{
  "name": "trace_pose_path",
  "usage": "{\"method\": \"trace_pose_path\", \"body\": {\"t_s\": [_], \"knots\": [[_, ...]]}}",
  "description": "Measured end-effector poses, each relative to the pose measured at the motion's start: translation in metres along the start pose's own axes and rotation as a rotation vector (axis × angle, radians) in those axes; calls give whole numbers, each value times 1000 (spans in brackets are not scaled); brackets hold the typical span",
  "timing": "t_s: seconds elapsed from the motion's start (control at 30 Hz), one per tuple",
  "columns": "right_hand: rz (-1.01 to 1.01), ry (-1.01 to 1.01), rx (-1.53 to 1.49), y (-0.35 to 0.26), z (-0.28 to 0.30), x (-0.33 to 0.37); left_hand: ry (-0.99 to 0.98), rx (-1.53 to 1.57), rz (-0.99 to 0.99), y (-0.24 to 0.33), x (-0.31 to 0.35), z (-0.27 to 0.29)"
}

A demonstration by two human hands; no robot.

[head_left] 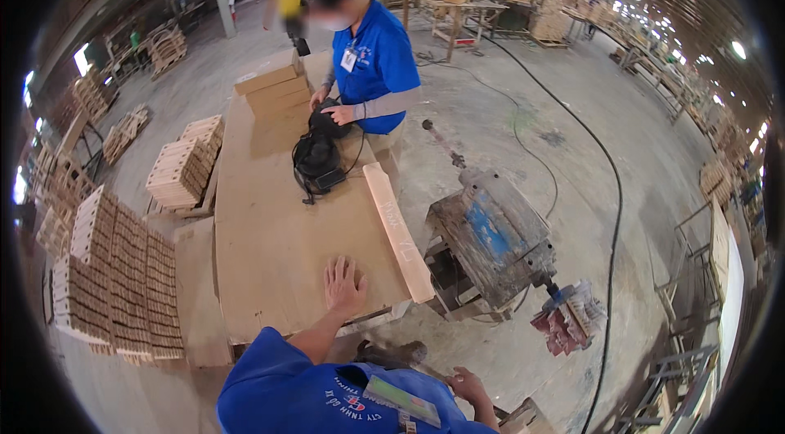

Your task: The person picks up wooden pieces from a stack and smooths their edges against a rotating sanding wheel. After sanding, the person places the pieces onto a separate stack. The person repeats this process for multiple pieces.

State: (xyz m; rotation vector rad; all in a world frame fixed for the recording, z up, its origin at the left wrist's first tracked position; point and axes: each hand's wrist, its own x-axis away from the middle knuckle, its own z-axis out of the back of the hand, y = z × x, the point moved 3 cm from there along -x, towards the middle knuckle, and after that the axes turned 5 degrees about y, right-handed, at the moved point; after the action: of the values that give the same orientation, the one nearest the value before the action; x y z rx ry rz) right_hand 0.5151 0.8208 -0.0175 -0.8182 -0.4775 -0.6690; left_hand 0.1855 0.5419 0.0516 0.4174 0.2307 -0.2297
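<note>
My left hand [344, 285] lies flat on the near end of a brown board-topped table [270, 262], its fingers spread and nothing in them. To its right, a long pale wooden piece [399, 233] with handwriting on it lies along the table's right edge. My right hand [467, 386] hangs low beside my body, below the blue-grey machine. Its fingers look loosely bent, partly turned from view, and I see nothing held. Farther up the table, black bags with straps [317, 160] lie under the hands of a co-worker [372, 66] in a blue shirt.
An old motor-driven machine [491, 233] with a ragged sanding wheel [570, 318] stands right of the table. Stacked wooden parts [123, 278] fill the left side. A cardboard box [274, 90] sits at the table's far end. A black cable [609, 188] crosses the floor.
</note>
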Motion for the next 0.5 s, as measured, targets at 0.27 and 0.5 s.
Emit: {"method": "trace_pose_path", "body": {"t_s": [0.27, 0.5], "knots": [[7, 66, -100, -22, 22, -72, 25, -8, 12, -1, -9, -3], [-88, 1, -150, -19, -9, -87, 6, -24, 16, -3, -10, 1]]}}
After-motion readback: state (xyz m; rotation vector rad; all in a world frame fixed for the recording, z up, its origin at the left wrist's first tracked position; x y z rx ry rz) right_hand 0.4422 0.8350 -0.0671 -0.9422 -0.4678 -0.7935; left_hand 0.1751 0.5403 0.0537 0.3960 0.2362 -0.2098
